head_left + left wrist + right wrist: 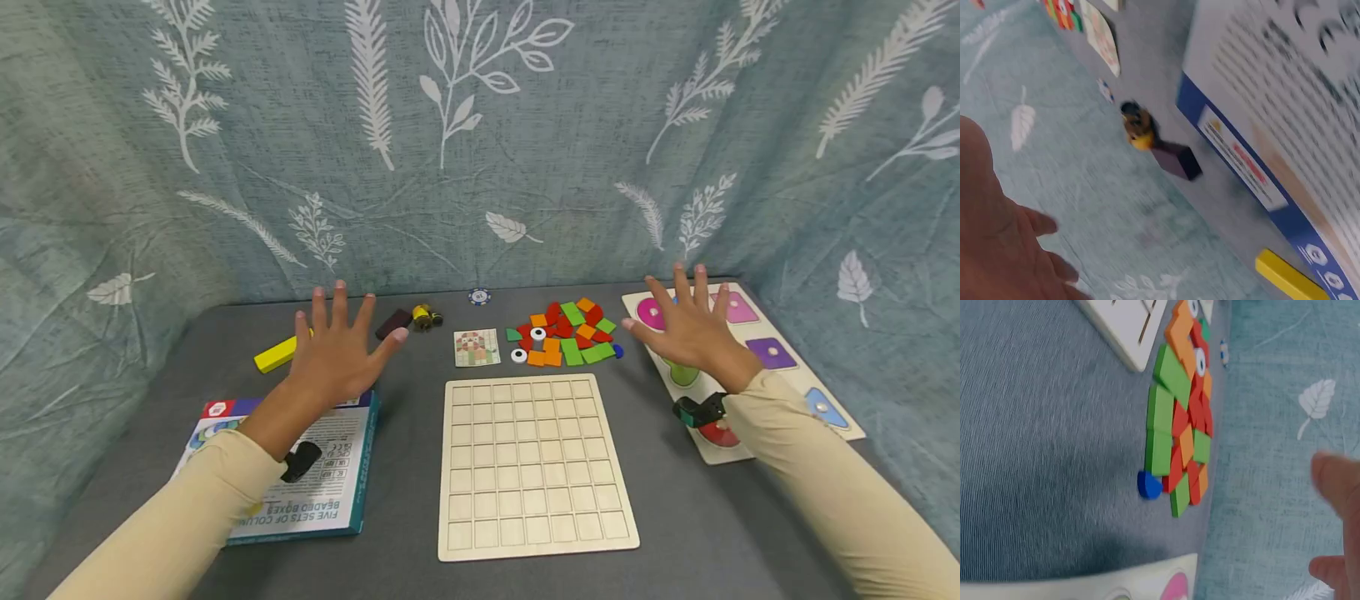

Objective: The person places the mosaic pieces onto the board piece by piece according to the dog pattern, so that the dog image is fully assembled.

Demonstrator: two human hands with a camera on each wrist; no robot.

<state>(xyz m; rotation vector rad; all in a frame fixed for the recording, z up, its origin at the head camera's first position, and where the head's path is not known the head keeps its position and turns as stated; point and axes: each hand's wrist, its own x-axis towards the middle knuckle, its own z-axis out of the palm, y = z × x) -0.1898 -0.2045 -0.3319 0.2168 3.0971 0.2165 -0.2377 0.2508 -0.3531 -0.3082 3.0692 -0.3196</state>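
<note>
My left hand point(330, 358) is held with fingers spread over the left of the table, near a book-like box point(315, 467) and a yellow block point(276, 355). My right hand point(693, 329) also has its fingers spread, above a wooden shape puzzle board point(795, 383) with knobbed pieces. Neither hand holds anything. Between them lies a pale wooden grid board point(536, 467) of square cells. Behind it are several red, orange and green tiles point(572, 352), two of them white discs with black centres, and a small picture card point(476, 347).
At the back left sit a dark block point(393, 323) and a small yellow-and-black figure point(423, 317). A poker chip point(479, 296) lies by the back edge, and a blue piece point(1149, 485) rests beside the tiles. A leaf-patterned curtain point(480, 192) hangs behind the grey table.
</note>
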